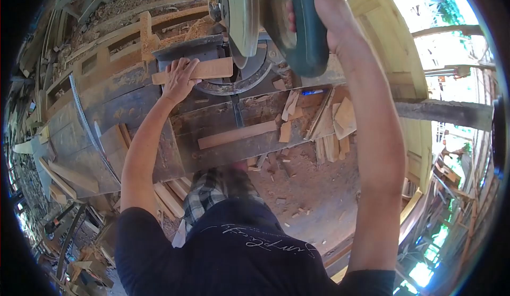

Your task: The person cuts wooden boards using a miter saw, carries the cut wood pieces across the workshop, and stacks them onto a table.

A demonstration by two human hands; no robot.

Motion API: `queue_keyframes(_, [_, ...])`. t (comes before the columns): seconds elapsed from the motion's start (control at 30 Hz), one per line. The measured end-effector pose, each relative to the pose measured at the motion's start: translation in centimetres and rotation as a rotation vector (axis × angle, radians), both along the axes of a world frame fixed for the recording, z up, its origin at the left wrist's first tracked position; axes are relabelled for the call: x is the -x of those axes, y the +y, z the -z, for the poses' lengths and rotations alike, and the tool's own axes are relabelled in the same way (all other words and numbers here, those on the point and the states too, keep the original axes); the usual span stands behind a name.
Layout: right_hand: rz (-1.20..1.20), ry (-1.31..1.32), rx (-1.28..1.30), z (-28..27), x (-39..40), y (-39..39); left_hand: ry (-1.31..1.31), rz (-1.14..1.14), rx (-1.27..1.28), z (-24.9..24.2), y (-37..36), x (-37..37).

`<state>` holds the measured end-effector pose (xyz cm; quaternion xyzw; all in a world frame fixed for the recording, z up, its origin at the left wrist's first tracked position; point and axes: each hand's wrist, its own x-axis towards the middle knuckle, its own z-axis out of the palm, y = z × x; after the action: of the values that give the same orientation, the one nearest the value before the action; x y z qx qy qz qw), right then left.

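My left hand (179, 79) lies over a short wooden board (215, 69), its fingers on top, holding the board against the metal fence (186, 49) of a miter saw. The board's right end is beside the saw blade (240, 61). My right hand (328, 14) is wrapped around the dark green handle (311, 41) of the miter saw, with fingertips showing through the grip. The saw head with its pale blade guard (245, 17) hangs above the round saw base (249, 81). Whether the blade is spinning cannot be made out.
A longer wooden strip (237, 135) lies on the workbench (143, 105) near its front edge. Offcuts (289, 107) and a blue pen-like item (312, 92) lie right of the saw. A curved metal strip (85, 115) crosses the left. Wooden panels (388, 41) stand at right.
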<state>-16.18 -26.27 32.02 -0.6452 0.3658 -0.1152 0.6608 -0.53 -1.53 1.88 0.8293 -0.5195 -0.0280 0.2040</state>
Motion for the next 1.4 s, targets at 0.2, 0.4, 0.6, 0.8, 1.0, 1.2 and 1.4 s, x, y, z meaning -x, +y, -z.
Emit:
queue_keyframes(0.2, [0.01, -0.017, 0.005, 3.6, 2.2, 1.2, -0.012, -0.064, 0.007, -0.1, 0.6, -0.9])
queue_keyframes(0.4, [-0.011, -0.087, 0.041, 5.3, 3.2, 2.2, -0.098, -0.027, 0.072, -0.2, -0.2, -1.4])
queue_keyframes(0.6, [-0.006, -0.133, 0.034, 6.4, 3.9, 2.8, -0.148, -0.089, 0.209, -0.6, -1.5, 0.4])
queue_keyframes(0.8, [0.034, -0.179, 0.039, 6.8, 3.9, 3.0, -0.187, -0.068, 0.198, -0.2, -1.6, 0.6])
queue_keyframes(1.0, [0.048, -0.164, 0.027, 6.6, 4.0, 3.2, -0.094, -0.066, 0.201, -0.3, -1.4, 0.7])
queue_keyframes(1.2, [0.04, -0.165, 0.031, 6.5, 4.2, 3.3, -0.095, -0.064, 0.206, -0.9, -1.4, 1.0])
queue_keyframes(1.4, [0.041, -0.171, 0.034, 6.8, 4.4, 3.3, -0.106, -0.096, 0.209, -0.9, -1.4, 1.4])
